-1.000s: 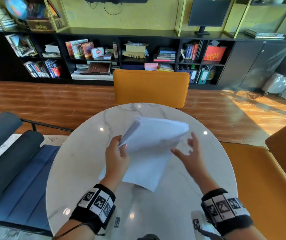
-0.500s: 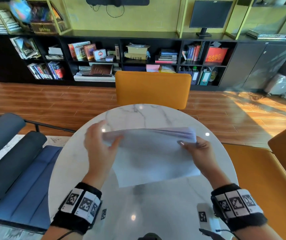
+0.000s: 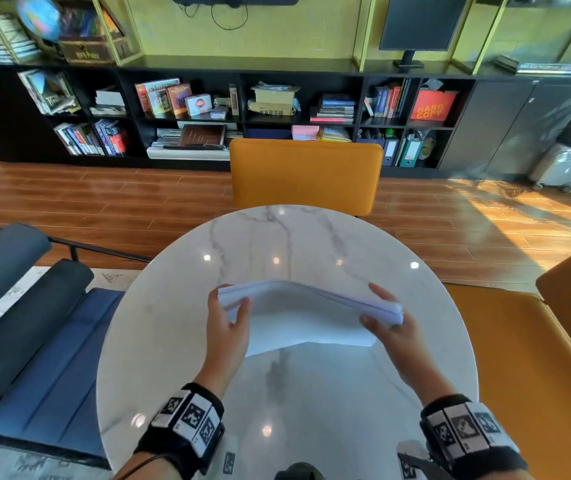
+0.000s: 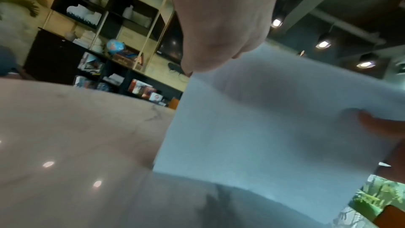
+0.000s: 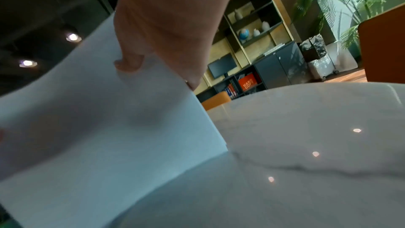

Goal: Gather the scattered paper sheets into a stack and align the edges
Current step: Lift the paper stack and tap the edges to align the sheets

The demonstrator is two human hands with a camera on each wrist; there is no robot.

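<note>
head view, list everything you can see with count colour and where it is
paper stack: one, white, held on edge above the table, bowed upward in the middle
table: one, round, white marble, directly in front
chair: one, orange, at the far side of the table
seat: one, orange, right of the table
lounge chair: one, blue and dark grey, left of the table
bookshelf: one, black, along the far wall, holding books and boxes
monitor: one, black, on top of the shelf
left hand: grips the stack's left end
right hand: grips the stack's right end
</note>
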